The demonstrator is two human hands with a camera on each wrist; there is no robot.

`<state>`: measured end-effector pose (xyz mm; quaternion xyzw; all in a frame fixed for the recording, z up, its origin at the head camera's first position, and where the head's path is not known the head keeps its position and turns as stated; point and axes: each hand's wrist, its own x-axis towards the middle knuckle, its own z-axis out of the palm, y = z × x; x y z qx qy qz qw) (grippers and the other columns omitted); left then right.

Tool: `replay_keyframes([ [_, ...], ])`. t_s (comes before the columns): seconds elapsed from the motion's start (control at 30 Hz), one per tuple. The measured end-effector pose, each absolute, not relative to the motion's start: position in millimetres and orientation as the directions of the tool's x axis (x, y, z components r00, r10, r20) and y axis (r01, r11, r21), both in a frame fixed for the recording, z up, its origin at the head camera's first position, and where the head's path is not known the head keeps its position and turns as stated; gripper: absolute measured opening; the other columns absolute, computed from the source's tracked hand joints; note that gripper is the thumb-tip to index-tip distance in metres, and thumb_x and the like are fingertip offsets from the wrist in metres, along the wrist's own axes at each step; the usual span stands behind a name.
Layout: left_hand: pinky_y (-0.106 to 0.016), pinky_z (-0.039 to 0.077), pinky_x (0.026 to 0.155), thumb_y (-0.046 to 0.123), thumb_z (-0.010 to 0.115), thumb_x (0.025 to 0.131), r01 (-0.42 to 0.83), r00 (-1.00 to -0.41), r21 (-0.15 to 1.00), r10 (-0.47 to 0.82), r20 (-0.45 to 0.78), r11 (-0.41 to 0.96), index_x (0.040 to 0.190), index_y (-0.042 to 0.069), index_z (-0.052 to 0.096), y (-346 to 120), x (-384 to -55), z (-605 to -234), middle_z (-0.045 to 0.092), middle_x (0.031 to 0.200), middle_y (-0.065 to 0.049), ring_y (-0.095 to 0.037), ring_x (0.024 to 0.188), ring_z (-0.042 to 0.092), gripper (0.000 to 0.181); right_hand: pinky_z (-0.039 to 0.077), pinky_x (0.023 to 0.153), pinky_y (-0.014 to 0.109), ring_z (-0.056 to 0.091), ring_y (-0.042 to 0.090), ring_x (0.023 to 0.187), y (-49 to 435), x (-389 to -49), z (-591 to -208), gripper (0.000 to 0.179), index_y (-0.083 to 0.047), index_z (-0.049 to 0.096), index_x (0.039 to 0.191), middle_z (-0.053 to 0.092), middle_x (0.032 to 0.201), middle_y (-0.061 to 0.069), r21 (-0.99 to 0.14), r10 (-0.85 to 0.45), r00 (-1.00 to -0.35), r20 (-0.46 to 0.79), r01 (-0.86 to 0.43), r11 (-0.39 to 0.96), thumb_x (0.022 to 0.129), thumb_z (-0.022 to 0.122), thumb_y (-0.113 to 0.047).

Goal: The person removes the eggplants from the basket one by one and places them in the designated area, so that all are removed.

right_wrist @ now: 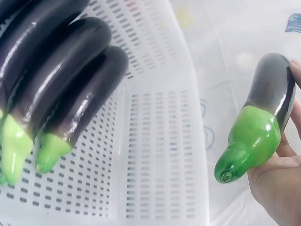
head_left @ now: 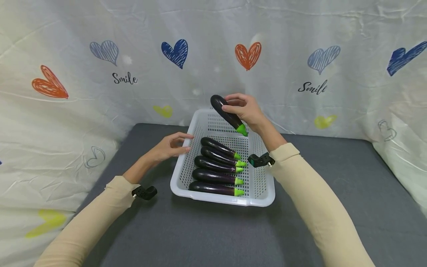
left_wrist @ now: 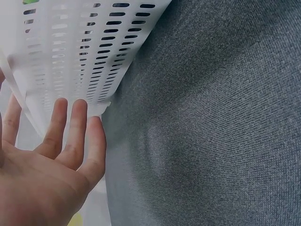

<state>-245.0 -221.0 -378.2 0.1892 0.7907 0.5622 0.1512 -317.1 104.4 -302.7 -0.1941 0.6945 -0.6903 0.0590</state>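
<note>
My right hand [head_left: 246,109] holds a dark purple eggplant [head_left: 230,118] between thumb and fingers, raised over the far end of a white plastic basket [head_left: 213,200]. Its green stem end [right_wrist: 256,134] points down and toward me. Several more eggplants [head_left: 213,164] lie side by side inside the basket, green ends to the right. At the basket's left rim is my left hand [head_left: 168,146], its fingertips right at the edge. In the left wrist view, the loosely extended fingers [left_wrist: 76,136] are beside the perforated outer wall [left_wrist: 106,52].
The basket stands on a dark grey cloth-covered table [head_left: 213,237]. Behind and to the left hangs a pale curtain [head_left: 213,22] printed with coloured hearts and lettering. Black straps with small devices [head_left: 144,192] are on both wrists, over beige sleeves [head_left: 310,196].
</note>
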Motion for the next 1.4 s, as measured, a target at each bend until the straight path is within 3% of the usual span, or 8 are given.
replay_keyframes([
  [0.73,-0.058,0.046,0.098,0.019,0.07,0.099,0.134,-0.878,0.945,0.478,-0.027,0.3,0.146,0.012,0.053,-222,-245,-378,0.053,0.137,-0.018,-0.034,0.118,0.058,0.05,0.055,0.081,0.036,0.065,0.026,0.097,140,-306,-304,0.029,-0.005,0.07,0.121,0.063,0.12,0.017,-0.979,-0.299,-0.933,0.203,-0.183,-0.094,0.092,0.076,-0.003],
  [1.4,-0.059,0.046,0.098,0.02,0.07,0.099,0.138,-0.878,0.94,0.477,-0.029,0.312,0.147,0.012,0.052,-221,-244,-377,0.053,0.137,-0.018,-0.034,0.119,0.057,0.051,0.053,0.085,0.037,0.063,0.026,0.102,179,-297,-316,0.033,-0.006,0.07,0.123,0.065,0.118,0.014,-0.98,-0.245,-0.949,0.198,-0.184,-0.082,0.091,0.078,-0.006],
])
